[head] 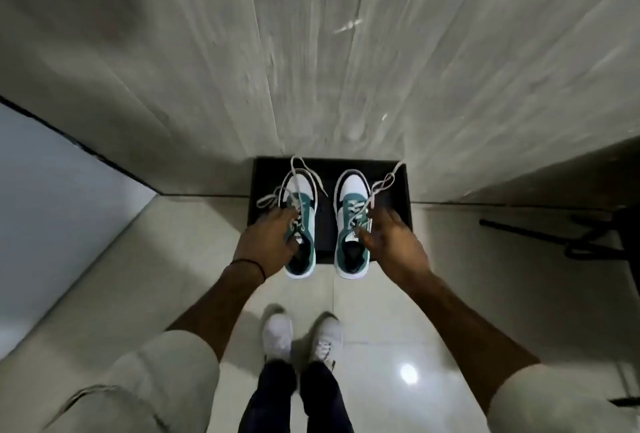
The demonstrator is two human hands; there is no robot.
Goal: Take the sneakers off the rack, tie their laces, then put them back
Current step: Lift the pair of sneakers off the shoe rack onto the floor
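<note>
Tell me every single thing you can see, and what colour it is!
sneakers: two, teal, white and black, laces untied, side by side on the rack with heels sticking over its front edge
rack: one, black, on the floor against the wall
wall: one, pale grey, streaky, behind the rack
floor: glossy whitish tiles
dark stand: one, black, far right on the floor; too dark to say what it is
worn shoes: two, white, on the person's feet
wristband: one, black, on the left wrist
left hand: on the left sneaker's laces
right hand: on the right sneaker's laces
</note>
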